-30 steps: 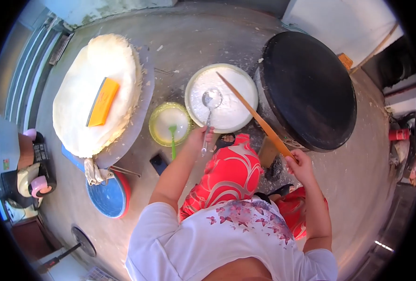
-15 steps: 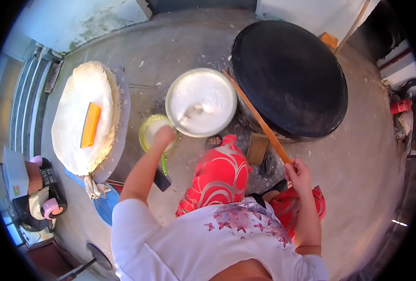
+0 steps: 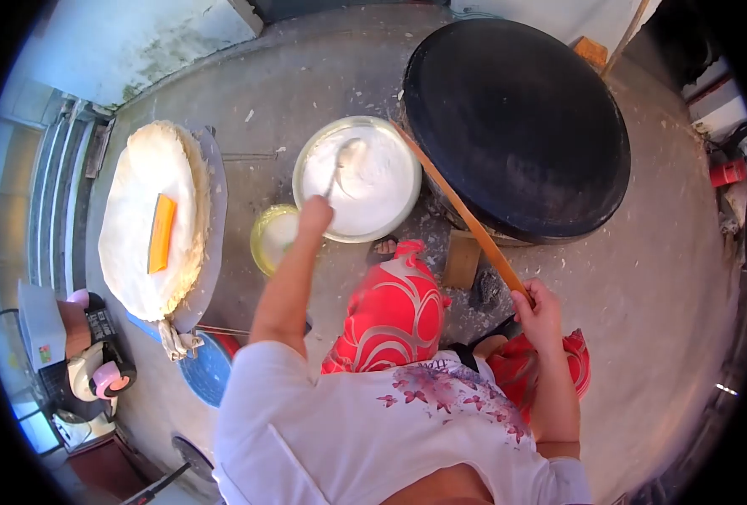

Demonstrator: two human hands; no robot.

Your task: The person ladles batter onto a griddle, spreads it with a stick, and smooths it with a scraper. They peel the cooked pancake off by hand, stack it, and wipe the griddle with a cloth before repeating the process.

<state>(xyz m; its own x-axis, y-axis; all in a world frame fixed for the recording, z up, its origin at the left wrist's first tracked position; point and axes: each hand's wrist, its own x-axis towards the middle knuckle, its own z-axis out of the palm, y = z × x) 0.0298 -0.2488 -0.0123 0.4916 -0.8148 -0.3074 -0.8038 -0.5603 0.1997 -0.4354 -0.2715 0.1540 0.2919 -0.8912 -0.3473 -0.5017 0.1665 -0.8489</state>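
My left hand [image 3: 315, 215] is closed on the handle of a ladle [image 3: 337, 175], whose bowl is in the white batter of a large round basin [image 3: 303, 150]. Just left of and below that hand sits a smaller yellow-green bowl [image 3: 262, 251] with white liquid in it. My right hand [image 3: 539, 311] grips the lower end of a long wooden stick [image 3: 474, 225]. The stick slants up and to the left, its far end between the basin and a big round black griddle [image 3: 516, 126].
At the left, a yellow-orange scraper [image 3: 161, 234] lies on a stack of thin pale flatbreads [image 3: 129, 219]. A blue basin [image 3: 208, 370] stands below the stack. A wooden block [image 3: 462, 260] is by the griddle, and a red can [image 3: 728, 172] is at far right.
My left hand has moved from the yellow-green bowl up and right to the large basin, where the ladle now shows. My right hand still holds the stick, nearly unmoved.
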